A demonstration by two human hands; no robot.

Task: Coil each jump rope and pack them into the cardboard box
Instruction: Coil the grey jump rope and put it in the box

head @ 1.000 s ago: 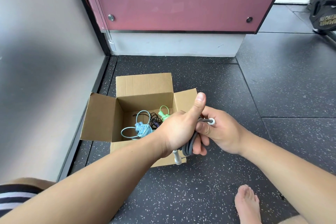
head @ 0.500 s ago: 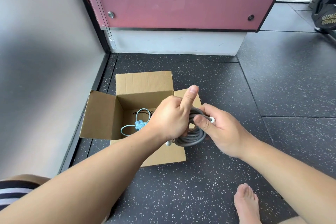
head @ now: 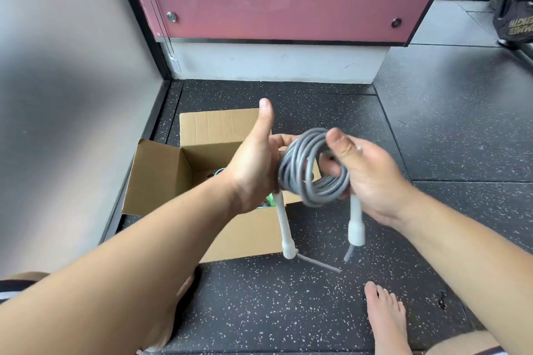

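Holding a grey jump rope (head: 314, 181) are both hands. The rope is wound into a round coil, up in the air over the right side of the cardboard box (head: 202, 130). The left hand (head: 256, 164) grips the left side of the coil, and its thumb sticks up. The right hand (head: 372, 179) grips the right side, with its thumb on top and its fingers poking through the middle. Two white handles hang down from the coil, the left handle (head: 284, 228) and the right handle (head: 355, 225). The box sits open on the black speckled floor (head: 288, 297). A bit of green rope (head: 270, 201) peeks out inside it, just under the left wrist. A bare foot (head: 386, 323) rests on the floor
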